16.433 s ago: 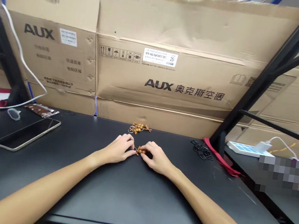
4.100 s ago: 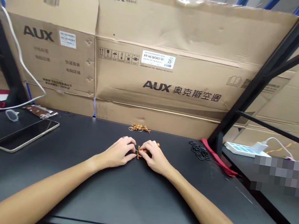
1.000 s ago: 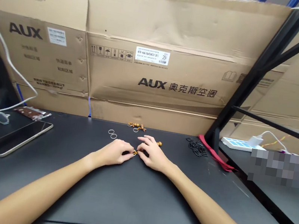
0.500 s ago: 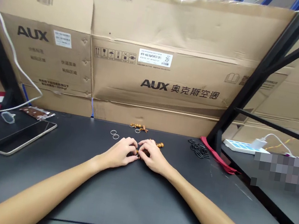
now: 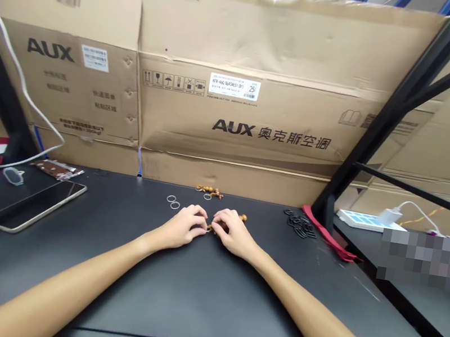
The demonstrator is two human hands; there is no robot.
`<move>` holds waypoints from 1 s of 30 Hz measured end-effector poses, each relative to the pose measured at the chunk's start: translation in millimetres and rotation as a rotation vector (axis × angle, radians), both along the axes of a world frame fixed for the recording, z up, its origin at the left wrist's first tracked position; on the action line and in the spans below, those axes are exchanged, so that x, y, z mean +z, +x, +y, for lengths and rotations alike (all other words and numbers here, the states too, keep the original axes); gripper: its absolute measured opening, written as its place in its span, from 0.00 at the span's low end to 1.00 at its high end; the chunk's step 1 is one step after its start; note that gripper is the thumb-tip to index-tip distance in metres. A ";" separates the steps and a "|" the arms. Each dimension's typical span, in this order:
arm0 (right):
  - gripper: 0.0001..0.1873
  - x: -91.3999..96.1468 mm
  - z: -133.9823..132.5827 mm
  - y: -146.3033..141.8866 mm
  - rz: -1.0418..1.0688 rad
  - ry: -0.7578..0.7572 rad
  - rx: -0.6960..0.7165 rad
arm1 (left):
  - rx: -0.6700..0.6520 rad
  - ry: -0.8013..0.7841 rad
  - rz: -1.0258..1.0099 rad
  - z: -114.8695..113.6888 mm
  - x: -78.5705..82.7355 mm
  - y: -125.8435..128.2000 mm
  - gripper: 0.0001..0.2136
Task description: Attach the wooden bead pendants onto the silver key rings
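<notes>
Both of my hands meet over the middle of the black tabletop. My left hand (image 5: pixel 185 227) is closed, thumb and fingertips pinching a small metal key ring (image 5: pixel 208 231) that shows only in part. A beaded keychain (image 5: pixel 244 217) with brown-gold wooden beads is in my right hand (image 5: pixel 235 235), whose thumb and fingers are closed on its cord end. My right fingers hide much of it, and one end sticks out beyond the knuckles. Just beyond my left hand lie two loose metal rings (image 5: pixel 175 205). Farther back rests another beaded keychain (image 5: pixel 209 190) with its own ring.
A phone (image 5: pixel 35 205) lies at the left near a brown packet (image 5: pixel 56 169) and a white cable (image 5: pixel 28 89). Several black rings (image 5: pixel 301 226) and a red strap (image 5: pixel 327 236) are at the right. Cardboard (image 5: pixel 245 41) and a black frame post (image 5: pixel 396 113) stand behind.
My hands have drawn slightly apart, with the left moving a little left. The metal ring and cord end between the fingertips now show more clearly.
</notes>
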State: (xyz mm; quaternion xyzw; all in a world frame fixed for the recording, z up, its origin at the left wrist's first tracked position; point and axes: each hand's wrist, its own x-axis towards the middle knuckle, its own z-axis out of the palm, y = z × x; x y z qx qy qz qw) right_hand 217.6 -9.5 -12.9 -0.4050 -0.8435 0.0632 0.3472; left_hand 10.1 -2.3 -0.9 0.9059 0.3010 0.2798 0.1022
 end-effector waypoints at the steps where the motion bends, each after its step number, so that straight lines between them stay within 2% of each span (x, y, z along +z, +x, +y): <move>1: 0.06 1.6 -1.4 0.5 -0.018 0.000 0.019 | 0.001 -0.009 -0.006 0.8 -0.3 -0.5 0.06; 8: 0.03 4.6 -1.7 5.4 -0.088 -0.020 0.004 | -0.007 -0.106 -0.057 6.7 -0.3 -4.0 0.06; 15: 0.04 3.9 -1.9 1.4 -0.103 0.015 0.054 | -0.029 -0.155 -0.026 5.0 3.0 -5.3 0.07; 30: 0.06 3.3 -5.1 -3.4 -0.147 0.060 0.048 | 0.013 -0.027 0.025 2.5 -4.4 -2.4 0.06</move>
